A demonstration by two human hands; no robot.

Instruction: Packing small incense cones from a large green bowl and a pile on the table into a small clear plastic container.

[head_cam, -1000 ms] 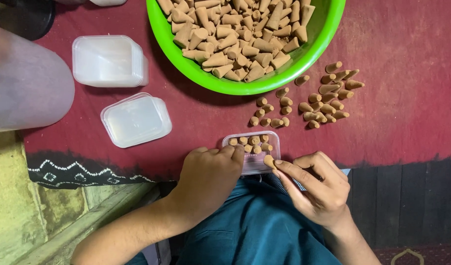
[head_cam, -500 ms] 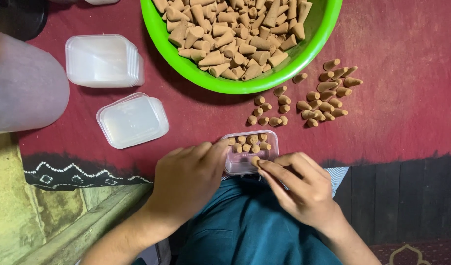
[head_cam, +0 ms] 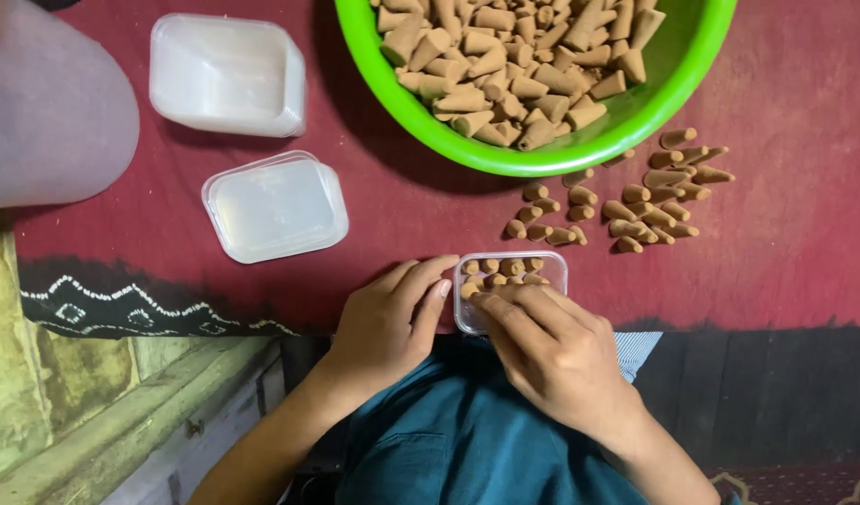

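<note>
The right hand (head_cam: 561,360) lies flat over the near half of a small clear plastic box (head_cam: 510,285), its fingers (head_cam: 514,313) spread across the brown cones (head_cam: 505,269) packed inside; its grip looks narrow and pressing rather than pinching, though whether a cone sits under the fingertips cannot be told, since the hand covers that part. The left hand (head_cam: 388,323) steadies the box from its left side, fingers loosely curled with the tips touching the box wall, holding nothing else. The box sits at the near edge of the red cloth (head_cam: 804,234), just ahead of the person's lap. To do this well, I judge the cones want settling in upright rows with light, even pressure, the left hand keeping the box from sliding, so none tip or crumble. Just beyond the box lie loose cones (head_cam: 635,201) in a scattered patch, and past them a green bowl (head_cam: 673,93) heaped with more. To the left rest two clear lids or boxes (head_cam: 275,206), one nearer and one farther (head_cam: 229,75). The bowl is cut off at the top edge; a pale, blurred shape (head_cam: 46,112) at upper left is too close to make out.
</note>
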